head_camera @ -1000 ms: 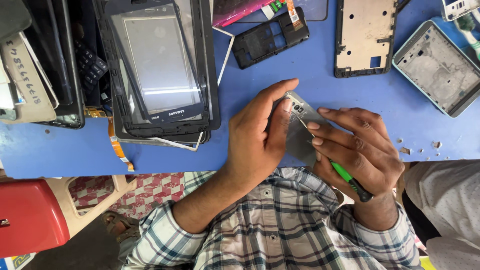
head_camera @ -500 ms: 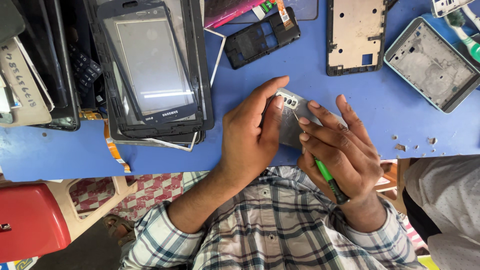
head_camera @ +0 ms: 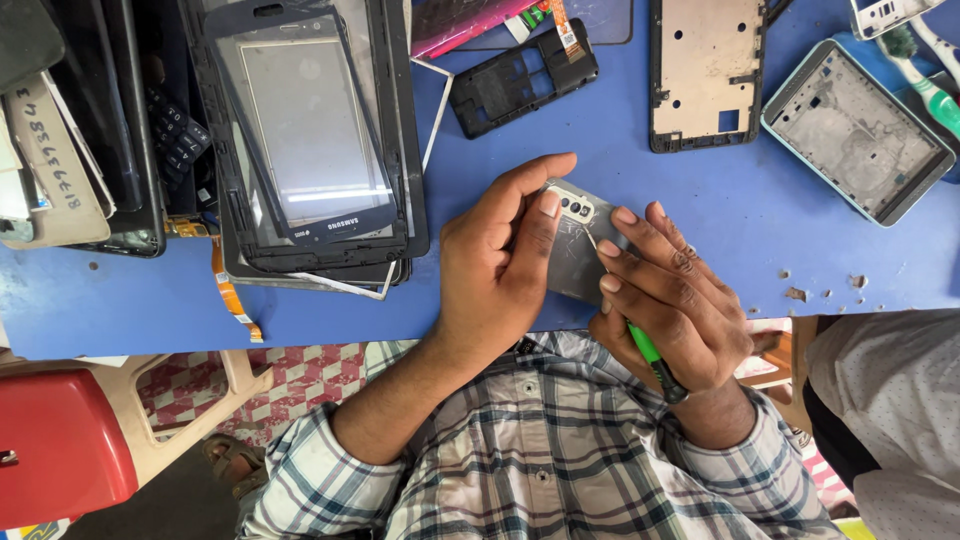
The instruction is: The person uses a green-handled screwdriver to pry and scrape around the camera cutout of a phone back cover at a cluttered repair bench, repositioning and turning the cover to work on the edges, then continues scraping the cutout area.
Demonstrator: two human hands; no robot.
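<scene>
Phone (head_camera: 578, 255) lies back-up on the blue table (head_camera: 620, 180) at its near edge, close to the person's chest. Long axis runs roughly away from the person, tilted slightly left; the camera cluster sits at the far end. Back panel is grey and looks cracked.

Left hand (head_camera: 500, 265) is curled loosely around the phone's left side: thumb stretched along the far edge, a fingertip pressed beside the camera cluster. It steadies the phone; the fingers are bent but not closed into a fist.

Right hand (head_camera: 675, 300) is closed around a green-handled tool (head_camera: 650, 355), held pen-style. The thin metal tip touches the phone's back near its right edge. The remaining fingers rest fanned across the phone's right side.

Further out on the table: black frame (head_camera: 520, 80) just beyond the phone, tan midplate (head_camera: 700, 70) to its right, light-blue shell (head_camera: 860, 125) at far right, open side up, nothing loose in it that can be made out. Toothbrush (head_camera: 925, 75) lies just beside the shell. Stack of glass panels (head_camera: 310, 150) to the left. Crumbs of debris (head_camera: 795, 293) on the table right of the hands. Red stool (head_camera: 60, 460) lower left.
</scene>
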